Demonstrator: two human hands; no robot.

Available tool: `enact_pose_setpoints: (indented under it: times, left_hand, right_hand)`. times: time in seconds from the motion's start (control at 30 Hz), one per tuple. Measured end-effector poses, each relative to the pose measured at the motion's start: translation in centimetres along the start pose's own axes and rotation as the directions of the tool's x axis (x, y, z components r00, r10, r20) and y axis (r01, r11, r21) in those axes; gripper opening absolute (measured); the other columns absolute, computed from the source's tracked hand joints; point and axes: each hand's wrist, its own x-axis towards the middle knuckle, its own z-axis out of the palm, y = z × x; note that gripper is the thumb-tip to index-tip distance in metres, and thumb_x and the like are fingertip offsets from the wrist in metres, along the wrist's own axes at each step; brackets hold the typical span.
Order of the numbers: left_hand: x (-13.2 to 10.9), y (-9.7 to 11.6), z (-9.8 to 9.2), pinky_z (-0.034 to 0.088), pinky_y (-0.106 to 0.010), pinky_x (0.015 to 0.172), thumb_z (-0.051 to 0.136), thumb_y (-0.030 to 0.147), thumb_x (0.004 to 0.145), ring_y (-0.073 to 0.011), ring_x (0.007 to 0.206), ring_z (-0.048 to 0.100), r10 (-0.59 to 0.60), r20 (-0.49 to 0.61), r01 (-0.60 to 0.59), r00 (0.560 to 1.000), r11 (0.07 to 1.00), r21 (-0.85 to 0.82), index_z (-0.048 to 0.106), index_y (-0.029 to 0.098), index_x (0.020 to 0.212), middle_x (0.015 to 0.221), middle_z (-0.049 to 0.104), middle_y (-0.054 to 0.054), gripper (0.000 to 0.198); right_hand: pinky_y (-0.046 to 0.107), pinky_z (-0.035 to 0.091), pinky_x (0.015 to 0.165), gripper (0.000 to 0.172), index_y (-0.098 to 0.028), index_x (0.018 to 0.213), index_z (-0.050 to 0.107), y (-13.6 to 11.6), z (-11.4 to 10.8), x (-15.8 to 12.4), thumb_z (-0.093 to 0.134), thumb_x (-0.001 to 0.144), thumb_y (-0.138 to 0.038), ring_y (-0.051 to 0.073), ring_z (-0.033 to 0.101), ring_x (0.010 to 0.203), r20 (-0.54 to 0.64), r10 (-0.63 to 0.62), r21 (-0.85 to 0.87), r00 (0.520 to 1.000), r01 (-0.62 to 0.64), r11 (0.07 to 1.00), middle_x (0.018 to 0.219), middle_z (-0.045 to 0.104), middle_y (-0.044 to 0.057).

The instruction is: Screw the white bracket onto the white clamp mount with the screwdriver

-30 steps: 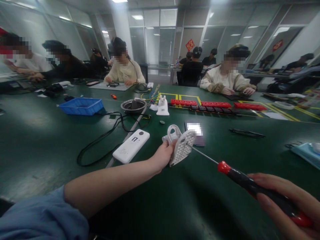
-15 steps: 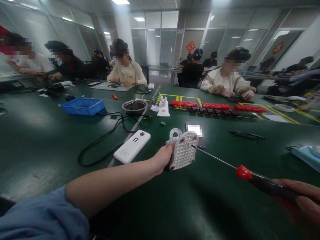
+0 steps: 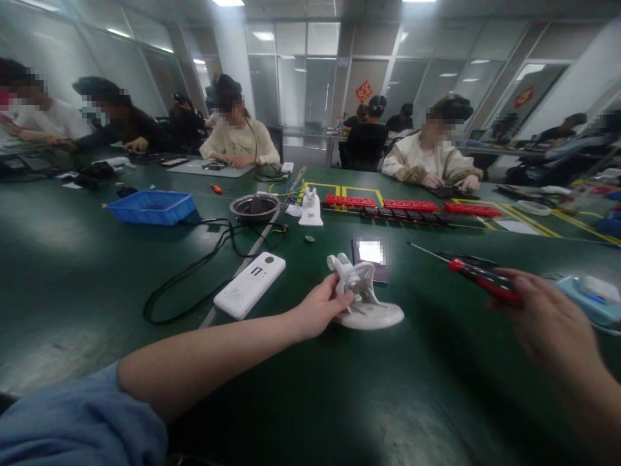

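Observation:
My left hand (image 3: pixel 321 309) is closed on the upper part of a white plastic stand (image 3: pixel 365 299), which rests with its round base flat on the green table (image 3: pixel 72 278). My right hand (image 3: pixel 548 323) grips the red and black handle of a screwdriver (image 3: pixel 473 272); its thin shaft points left, well above and to the right of the stand. A white power bank (image 3: pixel 250 285) marked 17 lies to the left of the stand. A phone (image 3: pixel 371 257) with a lit screen lies just behind the stand.
A black cable (image 3: pixel 194 268) loops left of the power bank. Farther back stand a blue bin (image 3: pixel 151 206), a metal bowl (image 3: pixel 256 207), another white stand (image 3: pixel 311 210) and red strips (image 3: pixel 410 205). A light blue object (image 3: pixel 589 294) sits at the right. Several people work at the far side.
The stand went from held up with its ribbed underside facing me to base-down on the table. My right hand drew the screwdriver away from it, up and to the right.

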Motion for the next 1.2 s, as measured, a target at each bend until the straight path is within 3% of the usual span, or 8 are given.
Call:
enact_pose_setpoints:
  times: [0.17, 0.37, 0.63, 0.73, 0.8, 0.9, 1.03, 1.2]
  left_hand:
    - [-0.8, 0.4, 0.2, 0.034, -0.039, 0.094, 0.048, 0.032, 0.082, -0.0248, 0.111, 0.044, 0.124, 0.230, -0.176, 0.965, 0.960, 0.219, 0.031, 0.017, 0.127, 0.124, 0.044, -0.011, 0.050]
    - [-0.6, 0.8, -0.2, 0.022, -0.042, 0.101, 0.051, 0.029, 0.078, -0.0270, 0.118, 0.036, 0.191, 0.333, -0.367, 0.923, 0.697, 0.616, 0.035, 0.017, 0.125, 0.125, 0.043, -0.012, 0.051]
    - [-0.1, 0.6, -0.9, 0.019, -0.042, 0.104, 0.053, 0.017, 0.070, -0.0257, 0.122, 0.032, 0.140, 0.354, -0.345, 0.925, 0.701, 0.625, 0.030, 0.019, 0.129, 0.130, 0.039, -0.011, 0.064]
    - [0.3, -0.1, -1.5, 0.018, -0.041, 0.104, 0.056, 0.018, 0.063, -0.0269, 0.125, 0.026, 0.149, 0.294, -0.285, 0.944, 0.818, 0.499, 0.024, 0.018, 0.132, 0.137, 0.029, -0.009, 0.076]
    - [0.7, -0.7, -1.9, 0.012, -0.041, 0.105, 0.051, 0.022, 0.065, -0.0256, 0.129, 0.019, 0.206, 0.155, -0.249, 0.966, 0.902, 0.354, 0.020, 0.015, 0.133, 0.140, 0.024, -0.010, 0.075]
    - [1.4, -1.4, -2.1, 0.016, -0.040, 0.104, 0.043, 0.028, 0.073, -0.0233, 0.128, 0.023, 0.238, -0.098, -0.218, 0.966, 0.958, 0.185, 0.015, 0.010, 0.133, 0.138, 0.026, -0.015, 0.069]
    - [1.5, -1.8, -1.9, 0.023, -0.037, 0.101, 0.033, 0.035, 0.084, -0.0213, 0.122, 0.034, 0.160, -0.252, -0.111, 0.954, 0.973, 0.201, 0.018, 0.009, 0.132, 0.134, 0.032, -0.017, 0.057]
    - [0.9, -1.8, -1.8, 0.026, -0.037, 0.100, 0.035, 0.037, 0.086, -0.0207, 0.120, 0.036, 0.146, -0.201, -0.064, 0.969, 0.929, 0.364, 0.023, 0.012, 0.132, 0.131, 0.036, -0.015, 0.053]
  right_hand:
    - [0.040, 0.042, 0.075, 0.043, -0.009, 0.102, 0.056, 0.4, 5.7, 2.9, 0.032, 0.076, -0.034, 0.026, 0.053, 0.084, 0.087, -0.133, -0.171, 0.987, 0.146, 0.974, 0.088, 0.058, 0.015]
    - [0.038, 0.034, 0.091, 0.043, -0.006, 0.110, 0.049, 1.0, 10.4, 2.8, 0.038, 0.077, -0.030, 0.026, 0.042, 0.106, 0.150, -0.330, -0.203, 0.932, 0.355, 0.912, 0.106, 0.048, 0.017]
    - [0.046, 0.034, 0.086, 0.037, -0.012, 0.102, 0.051, -1.9, 8.7, 0.1, 0.043, 0.078, -0.039, 0.030, 0.043, 0.101, 0.165, -0.380, -0.252, 0.910, 0.411, 0.876, 0.107, 0.049, 0.016]
    - [0.035, 0.042, 0.074, 0.040, -0.015, 0.105, 0.046, -5.4, 7.3, -2.4, 0.039, 0.080, -0.046, 0.021, 0.052, 0.085, 0.357, -0.338, 0.018, 0.871, 0.356, 0.934, 0.095, 0.054, 0.009]
    - [0.032, 0.044, 0.067, 0.053, -0.016, 0.117, 0.036, -7.7, 7.1, -4.3, 0.043, 0.077, -0.050, 0.018, 0.053, 0.078, 0.552, -0.313, 0.223, 0.773, 0.225, 0.948, 0.095, 0.054, 0.008]
    - [0.032, 0.043, 0.066, 0.075, -0.015, 0.127, 0.026, -10.2, 7.8, -6.1, 0.056, 0.068, -0.050, 0.018, 0.054, 0.075, 0.683, -0.246, 0.213, 0.688, 0.134, 0.968, 0.095, 0.054, 0.008]
    - [0.029, 0.042, 0.059, 0.048, -0.017, 0.110, 0.039, -11.5, 8.8, -6.5, 0.056, 0.070, -0.035, 0.017, 0.056, 0.068, 0.672, -0.173, 0.067, 0.720, 0.173, 0.983, 0.085, 0.056, 0.005]
    - [0.028, 0.043, 0.056, 0.035, -0.018, 0.102, 0.039, -9.8, 6.9, -6.4, 0.052, 0.070, -0.027, 0.018, 0.057, 0.065, 0.645, -0.146, -0.018, 0.750, 0.206, 0.978, 0.079, 0.058, 0.004]
